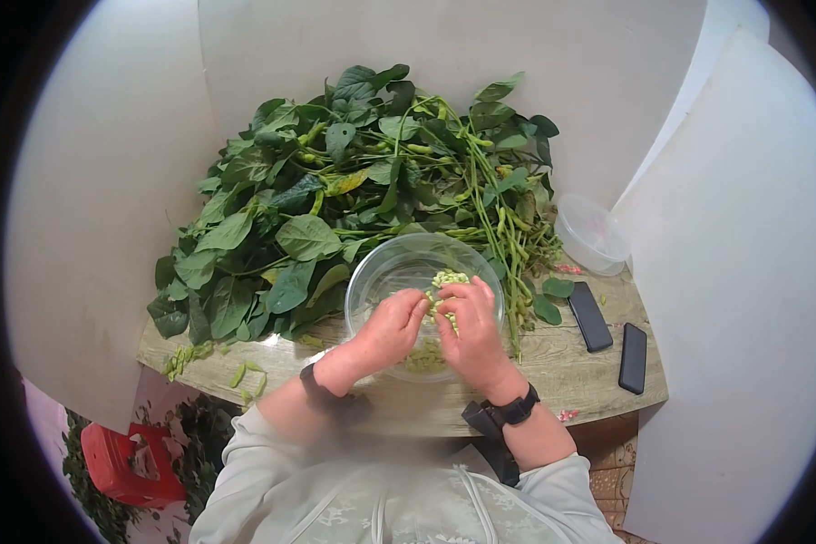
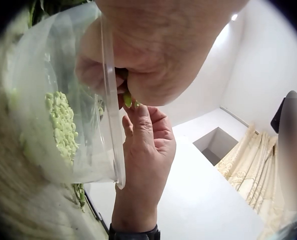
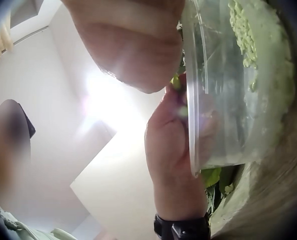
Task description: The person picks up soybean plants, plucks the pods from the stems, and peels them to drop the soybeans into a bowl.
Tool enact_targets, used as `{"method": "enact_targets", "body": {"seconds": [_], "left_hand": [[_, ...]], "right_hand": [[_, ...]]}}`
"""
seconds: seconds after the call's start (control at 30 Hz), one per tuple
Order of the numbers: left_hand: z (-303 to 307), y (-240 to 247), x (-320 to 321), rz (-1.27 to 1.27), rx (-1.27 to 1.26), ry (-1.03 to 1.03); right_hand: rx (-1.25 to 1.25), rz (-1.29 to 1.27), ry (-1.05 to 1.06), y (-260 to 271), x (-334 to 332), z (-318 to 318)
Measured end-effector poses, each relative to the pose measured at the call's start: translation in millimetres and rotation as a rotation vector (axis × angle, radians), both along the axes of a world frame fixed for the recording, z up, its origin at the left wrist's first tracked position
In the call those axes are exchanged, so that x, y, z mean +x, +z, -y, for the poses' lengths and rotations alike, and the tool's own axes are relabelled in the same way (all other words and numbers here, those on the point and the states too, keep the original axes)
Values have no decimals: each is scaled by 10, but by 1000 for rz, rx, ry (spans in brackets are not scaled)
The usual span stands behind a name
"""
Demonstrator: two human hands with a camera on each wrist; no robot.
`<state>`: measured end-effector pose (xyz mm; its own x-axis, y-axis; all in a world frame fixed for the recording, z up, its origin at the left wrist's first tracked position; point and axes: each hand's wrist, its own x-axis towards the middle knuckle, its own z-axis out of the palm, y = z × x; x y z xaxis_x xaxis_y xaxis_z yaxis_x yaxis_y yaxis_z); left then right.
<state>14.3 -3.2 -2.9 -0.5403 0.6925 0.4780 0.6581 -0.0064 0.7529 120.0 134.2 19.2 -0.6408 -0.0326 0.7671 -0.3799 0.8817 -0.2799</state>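
Over a clear plastic bowl (image 1: 357, 288), my left hand (image 1: 392, 325) and right hand (image 1: 474, 334) meet with fingertips close together. Between them shows a small green soybean pod (image 2: 128, 99); the left fingers pinch one end and the right thumb and fingers pinch at the other. The same pod (image 3: 176, 82) peeks out beside the bowl's rim in the right wrist view, mostly hidden by the hands. Shelled green soybeans (image 2: 63, 127) lie in a heap on the bowl's bottom.
A big pile of leafy soybean stalks (image 1: 308, 236) covers the table's back. Empty pods (image 1: 189, 358) lie at the left edge. On the right are a clear plastic tub (image 1: 592, 234) and two dark phone-like slabs (image 1: 590, 317). A red stool (image 1: 122, 462) stands lower left; white panels surround the table.
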Motion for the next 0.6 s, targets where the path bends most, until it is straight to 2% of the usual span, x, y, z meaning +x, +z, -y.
{"method": "enact_targets", "body": {"seconds": [0.13,0.23,0.37,0.53,0.6], "left_hand": [[-6,-68,-33,-24,81,65],[9,-47,-34,72,70,56],[15,-22,-11,9,98,-47],[36,32,16,3,92,-114],[45,36,11,74,64,-187]], "right_hand": [[-21,-24,-2,-18,2,-41],[-27,-7,-8,34,30,-24],[-54,-26,-29,68,27,8],[16,119,-38,4,12,-48],[11,115,-37,-13,-2,-52]]}}
